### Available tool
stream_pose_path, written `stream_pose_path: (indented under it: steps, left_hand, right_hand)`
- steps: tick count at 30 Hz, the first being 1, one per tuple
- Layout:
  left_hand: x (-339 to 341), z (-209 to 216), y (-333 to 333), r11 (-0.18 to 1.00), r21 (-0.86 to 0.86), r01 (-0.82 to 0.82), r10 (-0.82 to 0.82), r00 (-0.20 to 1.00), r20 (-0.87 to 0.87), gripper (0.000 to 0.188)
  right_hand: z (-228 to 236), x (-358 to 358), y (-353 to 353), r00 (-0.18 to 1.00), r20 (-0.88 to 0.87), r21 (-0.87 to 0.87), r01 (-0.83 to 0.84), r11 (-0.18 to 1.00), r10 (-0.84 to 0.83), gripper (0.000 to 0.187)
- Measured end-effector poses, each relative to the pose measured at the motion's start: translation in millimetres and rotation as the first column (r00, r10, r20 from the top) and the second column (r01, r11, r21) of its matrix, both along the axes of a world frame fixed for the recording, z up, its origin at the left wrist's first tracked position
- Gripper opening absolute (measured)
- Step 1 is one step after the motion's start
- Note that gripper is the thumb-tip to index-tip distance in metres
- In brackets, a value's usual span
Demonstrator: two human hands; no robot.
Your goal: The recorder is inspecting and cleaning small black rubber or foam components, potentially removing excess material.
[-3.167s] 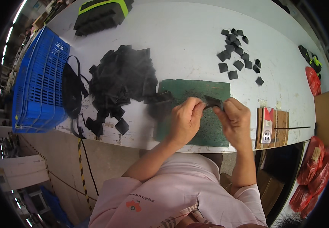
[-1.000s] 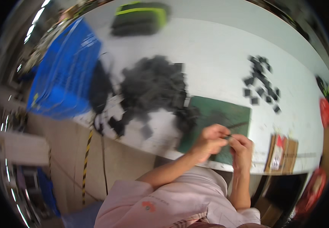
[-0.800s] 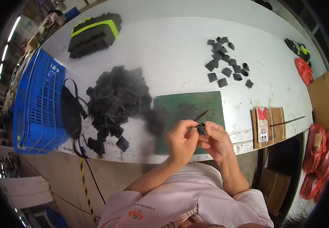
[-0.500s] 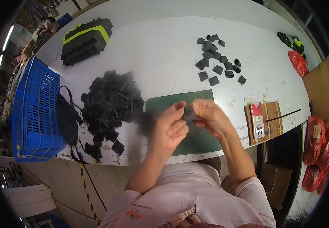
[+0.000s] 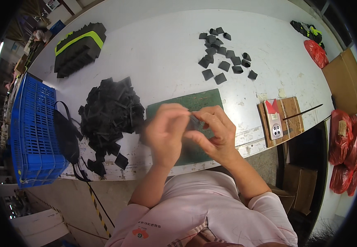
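Observation:
In front of me both hands are raised over a green cutting mat [image 5: 213, 99]. A small dark piece [image 5: 195, 120], blurred and partly hidden, shows between them at my right fingertips. My right hand [image 5: 215, 131] has its fingers curled around this piece, thumb lower down. Beside it, my left hand [image 5: 166, 131] is smeared by motion, its fingertips close to the right ones; its grip cannot be made out. Left of the mat lies a heap of flat black pieces [image 5: 110, 109]. Farther off, several small black folded pieces [image 5: 224, 66], some standing open like loops, lie scattered on the white table [image 5: 158, 53].
A blue plastic crate [image 5: 36, 131] stands at the left edge, a black strapped pouch [image 5: 66, 136] against it. Far left is a black stack with a yellow-green band [image 5: 79, 47]. To the right, a phone [image 5: 274, 119] and dark rod [image 5: 304, 112] rest on a wooden board [image 5: 290, 108].
My hands have shifted slightly left in the picture. The right fingers have spread from a tight pinch, and the left hand has turned and blurred. The whole view has shifted a little.

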State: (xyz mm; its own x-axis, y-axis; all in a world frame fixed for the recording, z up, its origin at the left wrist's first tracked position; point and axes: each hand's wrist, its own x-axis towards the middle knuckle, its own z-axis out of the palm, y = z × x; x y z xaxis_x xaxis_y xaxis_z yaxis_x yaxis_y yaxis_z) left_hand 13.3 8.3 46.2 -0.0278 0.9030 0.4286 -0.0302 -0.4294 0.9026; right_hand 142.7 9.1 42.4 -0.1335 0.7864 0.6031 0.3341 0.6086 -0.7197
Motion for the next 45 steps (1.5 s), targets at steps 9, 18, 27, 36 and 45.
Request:
stream_pose_path:
  steps: [9,18,27,36,45]
  left_hand:
    - [8,-16,-13,0.960,-0.256,-0.117,0.232,0.842,0.487,0.011]
    - [16,-20,-18,0.958,-0.233,-0.165,0.244,0.898,0.366,0.005]
    - [-46,-94,-44,0.744,0.014,-0.668,0.538,0.587,-0.605,0.028]
    - [-71,-119,-39,0.739,-0.136,-0.660,0.482,0.658,-0.578,0.010]
    - [-36,-84,-53,0.747,-0.597,0.293,0.339,0.604,0.721,0.016]
  right_hand:
    - [-6,-1,8,0.997,0.016,0.090,0.080,0.993,-0.082,0.017]
    - [-3,-3,3,0.985,0.119,0.140,0.111,0.984,-0.128,0.016]
    - [-22,34,13,0.918,-0.349,-0.574,-0.052,0.817,-0.187,0.027]
    - [-81,-19,-37,0.947,0.006,-0.817,-0.180,0.548,0.320,0.017]
    - [-90,-51,-33,0.958,-0.286,-0.511,-0.163,0.844,0.012,0.026]
